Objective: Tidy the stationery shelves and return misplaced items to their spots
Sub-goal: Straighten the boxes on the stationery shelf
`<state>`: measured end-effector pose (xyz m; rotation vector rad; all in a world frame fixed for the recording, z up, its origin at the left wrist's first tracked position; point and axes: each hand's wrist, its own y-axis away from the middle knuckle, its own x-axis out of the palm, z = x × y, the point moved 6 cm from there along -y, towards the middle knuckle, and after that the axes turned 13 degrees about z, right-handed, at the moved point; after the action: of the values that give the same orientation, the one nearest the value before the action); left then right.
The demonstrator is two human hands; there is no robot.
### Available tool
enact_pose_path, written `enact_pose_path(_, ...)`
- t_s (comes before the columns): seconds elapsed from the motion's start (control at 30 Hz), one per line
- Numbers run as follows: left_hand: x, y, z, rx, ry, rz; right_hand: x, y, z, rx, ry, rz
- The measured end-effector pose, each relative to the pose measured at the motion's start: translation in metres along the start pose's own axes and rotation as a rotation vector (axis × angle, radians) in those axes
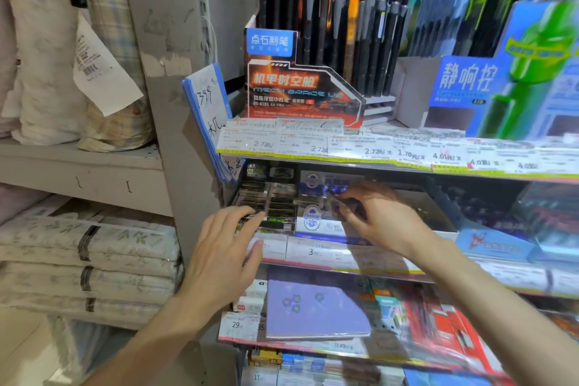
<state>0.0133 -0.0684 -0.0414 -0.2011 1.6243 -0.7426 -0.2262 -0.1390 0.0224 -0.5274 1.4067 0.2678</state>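
On the middle shelf a dark display box [277,202] holds rows of small black packs. A blue-and-white box [315,221] stands right beside it. My left hand [224,255] is open, its fingers stretched flat against the front of the dark box. My right hand [383,219] hovers over the blue-and-white box with fingers curled near a blurred bluish pack [329,191]; whether it grips the pack is unclear. On the top shelf, an orange-and-black pen display [291,88] holds dark pens, and a blue-and-green display [470,81] stands to its right.
Price labels [313,144] line the shelf edges. A purple notebook [313,304] lies on the shelf below, beside red packs [445,326]. A sheaf of handwritten papers [208,110] hangs at the shelf's left end. Folded bedding [87,247] fills the grey shelves on the left.
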Motion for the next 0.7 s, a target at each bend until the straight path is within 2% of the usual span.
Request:
enact_pose_path(0.1,-0.002,-0.003,0.001,0.009,-0.005,-0.003,-0.001,-0.017,0.007,-0.066,-0.074,0.08)
enact_pose_path(0.23,-0.003,-0.005,0.001,0.011,0.004,0.019,-0.007,-0.042,0.025,-0.051,-0.202,0.141)
enact_pose_path(0.47,-0.002,-0.003,0.004,0.016,0.004,0.035,0.0,-0.067,0.055,-0.066,-0.213,0.251)
enact_pose_path(0.7,0.0,-0.001,0.007,0.03,0.01,0.051,-0.002,-0.059,0.056,-0.092,-0.222,0.153)
